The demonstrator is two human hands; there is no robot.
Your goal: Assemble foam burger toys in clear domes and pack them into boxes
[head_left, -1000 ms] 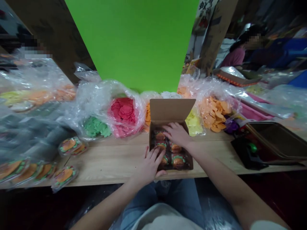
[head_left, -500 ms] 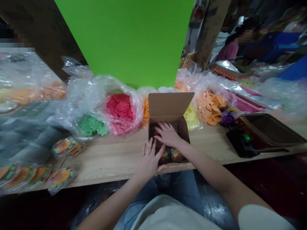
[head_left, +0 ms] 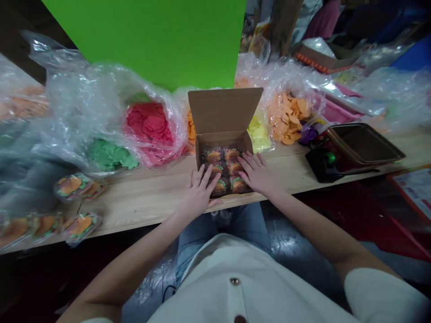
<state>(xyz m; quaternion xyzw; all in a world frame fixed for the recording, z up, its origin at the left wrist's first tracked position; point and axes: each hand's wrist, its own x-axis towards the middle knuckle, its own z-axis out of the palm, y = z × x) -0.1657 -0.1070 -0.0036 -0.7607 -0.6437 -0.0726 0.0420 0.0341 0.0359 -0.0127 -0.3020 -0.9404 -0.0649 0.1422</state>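
An open brown cardboard box (head_left: pixel 225 110) stands on the wooden table (head_left: pixel 141 197) with its lid upright. Inside it, several small burger-shaped pieces (head_left: pixel 224 168) sit in a dark tray. My left hand (head_left: pixel 199 190) lies at the box's near left corner, its fingers spread over the front pieces. My right hand (head_left: pixel 256 172) rests on the right side of the box, with its fingertips at the pieces. Neither hand holds anything.
Clear plastic bags of red (head_left: pixel 148 125), green (head_left: pixel 109 154), yellow (head_left: pixel 258 132) and orange (head_left: pixel 288 119) discs lie behind the box. Wrapped burger-shaped packs (head_left: pixel 72 186) lie to the left. A dark tray (head_left: pixel 362 143) stands to the right. A co-worker (head_left: pixel 323 13) sits far back.
My right hand has moved off the middle of the box to its right side, and more pieces show. The view has tilted down, so the box sits higher in the picture.
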